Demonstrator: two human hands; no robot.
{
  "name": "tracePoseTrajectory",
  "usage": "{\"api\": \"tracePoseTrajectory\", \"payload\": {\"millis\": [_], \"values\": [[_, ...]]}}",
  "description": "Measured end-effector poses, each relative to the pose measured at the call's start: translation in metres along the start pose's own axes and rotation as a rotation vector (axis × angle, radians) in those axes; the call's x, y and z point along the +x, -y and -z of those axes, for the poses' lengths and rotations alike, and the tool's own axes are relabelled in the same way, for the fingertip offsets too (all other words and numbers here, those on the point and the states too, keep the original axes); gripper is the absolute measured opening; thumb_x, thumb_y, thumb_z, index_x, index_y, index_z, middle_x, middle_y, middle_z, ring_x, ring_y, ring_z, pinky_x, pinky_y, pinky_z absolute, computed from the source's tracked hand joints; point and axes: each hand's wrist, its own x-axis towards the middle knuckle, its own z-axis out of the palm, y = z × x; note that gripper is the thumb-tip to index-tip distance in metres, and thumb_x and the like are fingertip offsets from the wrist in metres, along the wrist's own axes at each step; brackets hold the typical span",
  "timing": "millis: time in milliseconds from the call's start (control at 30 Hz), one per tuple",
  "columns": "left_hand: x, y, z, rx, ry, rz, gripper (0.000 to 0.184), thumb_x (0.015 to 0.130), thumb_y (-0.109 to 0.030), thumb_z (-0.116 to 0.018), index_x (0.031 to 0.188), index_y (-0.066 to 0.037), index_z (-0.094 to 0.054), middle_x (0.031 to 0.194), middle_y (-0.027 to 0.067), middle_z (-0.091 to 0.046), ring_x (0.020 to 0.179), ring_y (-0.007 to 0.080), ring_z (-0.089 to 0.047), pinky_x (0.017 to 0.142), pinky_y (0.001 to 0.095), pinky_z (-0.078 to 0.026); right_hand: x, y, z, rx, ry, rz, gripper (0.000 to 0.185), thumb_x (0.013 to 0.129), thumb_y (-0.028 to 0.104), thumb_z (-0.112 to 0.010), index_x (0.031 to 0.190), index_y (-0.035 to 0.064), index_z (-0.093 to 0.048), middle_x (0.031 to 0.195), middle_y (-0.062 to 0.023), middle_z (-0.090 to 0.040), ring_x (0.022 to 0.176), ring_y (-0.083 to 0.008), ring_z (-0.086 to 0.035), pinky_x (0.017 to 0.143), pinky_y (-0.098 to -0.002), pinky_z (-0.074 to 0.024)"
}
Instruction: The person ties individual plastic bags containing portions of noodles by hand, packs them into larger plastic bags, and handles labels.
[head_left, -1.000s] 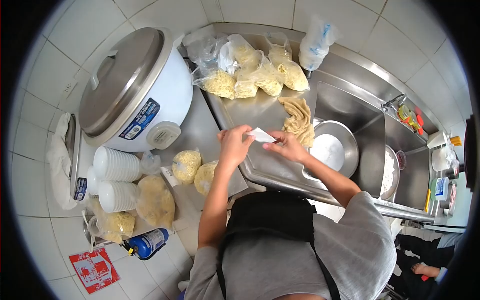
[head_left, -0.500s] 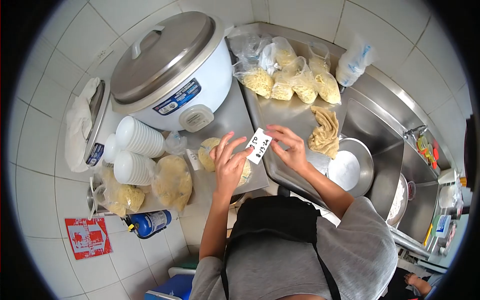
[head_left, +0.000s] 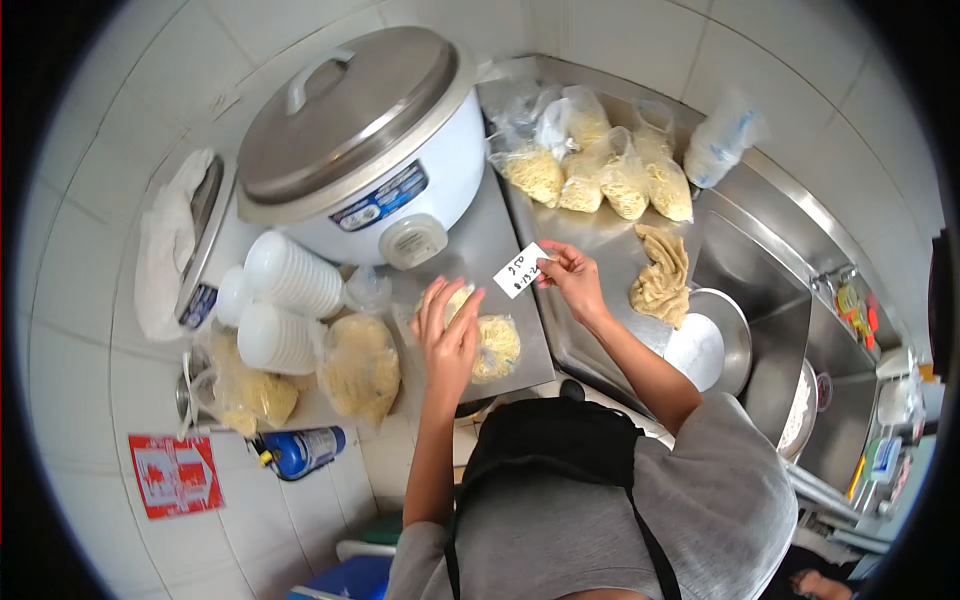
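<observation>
A small white label (head_left: 519, 271) with handwritten numbers is pinched at its right edge between the thumb and fingers of my right hand (head_left: 572, 284), above the counter. My left hand (head_left: 447, 330) lies low over a clear bag of yellow noodles, its fingers somewhat apart and no label in them; I cannot tell whether it presses on the bag. Just right of that hand is another small bag of noodles (head_left: 497, 350). To its left sits a larger filled plastic bag (head_left: 359, 368).
A large rice cooker (head_left: 362, 140) stands at the back left, with stacked white containers (head_left: 290, 275) before it. Several bagged noodles (head_left: 625, 185) rest at the back of the steel counter. A crumpled brown cloth (head_left: 660, 275) lies near a metal bowl (head_left: 735, 335) by the sink.
My left hand has let go of the label and moved down over the noodle bags. The label stays in my right hand, now tilted differently. The camera view has shifted slightly.
</observation>
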Motion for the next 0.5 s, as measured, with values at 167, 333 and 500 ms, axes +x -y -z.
{"api": "tracePoseTrajectory", "payload": {"millis": [167, 333, 500], "values": [[-0.005, -0.013, 0.006, -0.131, 0.019, -0.038, 0.026, 0.078, 0.003, -0.056, 0.1, -0.006, -0.065, 0.111, 0.0092, -0.054, 0.109, 0.0279, -0.05, 0.087, 0.0386, -0.039, -0.004, -0.016, 0.052, -0.075, -0.152, -0.081, 0.033, 0.083, 0.004, -0.058, 0.115, -0.0015, -0.052, 0.082, -0.0054, -0.063, 0.067, -0.0084, -0.058, 0.059, -0.0219, -0.0495], [-0.007, -0.045, -0.028, -0.423, 0.246, -0.005, 0.024, 0.083, 0.002, -0.052, 0.104, -0.002, -0.063, 0.108, 0.012, -0.054, 0.095, 0.0256, -0.056, 0.074, 0.0329, -0.046, -0.046, 0.005, 0.067, 0.196, -0.181, -0.211, 0.033, 0.081, 0.004, -0.059, 0.112, -0.003, -0.053, 0.08, -0.005, -0.063, 0.063, -0.0083, -0.057, 0.056, -0.0222, -0.0483], [-0.004, -0.066, -0.052, -0.571, 0.396, -0.116, 0.024, 0.084, 0.0, -0.052, 0.106, -0.002, -0.062, 0.108, 0.0115, -0.054, 0.091, 0.0233, -0.056, 0.071, 0.0328, -0.046, -0.071, -0.005, 0.084, -0.111, -0.308, -0.053, 0.03, 0.077, 0.004, -0.061, 0.107, -0.001, -0.057, 0.074, -0.0048, -0.061, 0.063, -0.0065, -0.057, 0.052, -0.0215, -0.0465]]}}
